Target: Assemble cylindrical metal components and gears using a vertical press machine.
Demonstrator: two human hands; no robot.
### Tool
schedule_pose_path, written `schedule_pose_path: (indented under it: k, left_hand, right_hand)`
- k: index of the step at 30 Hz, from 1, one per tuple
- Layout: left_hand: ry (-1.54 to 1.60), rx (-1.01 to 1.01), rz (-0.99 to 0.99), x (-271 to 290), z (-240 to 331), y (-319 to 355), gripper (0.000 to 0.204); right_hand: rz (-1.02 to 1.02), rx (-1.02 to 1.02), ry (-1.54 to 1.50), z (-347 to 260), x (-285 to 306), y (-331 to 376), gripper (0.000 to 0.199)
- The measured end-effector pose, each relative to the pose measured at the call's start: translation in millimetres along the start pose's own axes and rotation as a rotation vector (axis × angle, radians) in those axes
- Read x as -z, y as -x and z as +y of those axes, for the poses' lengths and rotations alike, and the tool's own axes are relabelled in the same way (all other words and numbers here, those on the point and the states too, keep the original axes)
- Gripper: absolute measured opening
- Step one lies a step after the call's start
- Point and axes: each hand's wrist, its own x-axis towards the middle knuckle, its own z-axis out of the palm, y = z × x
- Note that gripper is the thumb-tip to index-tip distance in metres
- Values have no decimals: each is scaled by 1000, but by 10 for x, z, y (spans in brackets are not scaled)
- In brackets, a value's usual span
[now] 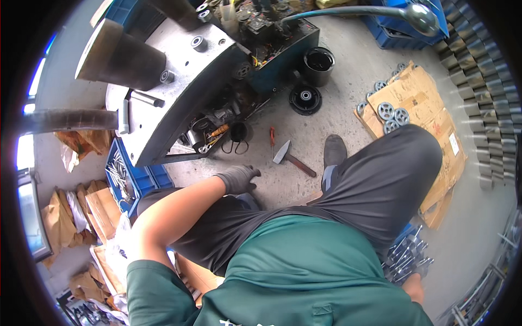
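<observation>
Down low, our grey-gloved left hand [237, 178] hangs over the concrete floor [348, 81], fingers curled loosely, holding nothing. Just to its far right lies the steel-headed hammer with a wooden handle [291, 157], apart from it, beside a small red-handled tool [272, 136]. Our right hand [414, 287] reaches near right toward metal rods [405, 255]; we cannot tell its fingers' state.

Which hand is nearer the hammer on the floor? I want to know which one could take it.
Left. The gloved left hand hangs just left of the hammer, not touching it. The right hand is far back by metal parts.
</observation>
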Motion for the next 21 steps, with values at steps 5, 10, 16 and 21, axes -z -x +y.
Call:
schedule_pose_path:
  k: [5,10,16,21]
  left_hand:
    - [-381,-568,26,-614,120,-794,53]
    - [-516,-961,61,-1282,347,-1202,49]
    - [-255,-862,139,-2164,391,-1519,51]
    - [-491,-935,195,-1994,-120,-1594,41]
  right_hand:
    - [-315,187,96,126,413,-224,89]
    - [261,118,-759,-1341,680,631,88]
    - [-161,1075,-700,-3220,2065,737,49]
    - [-151,1400,-218,-5366,2997,2934,56]
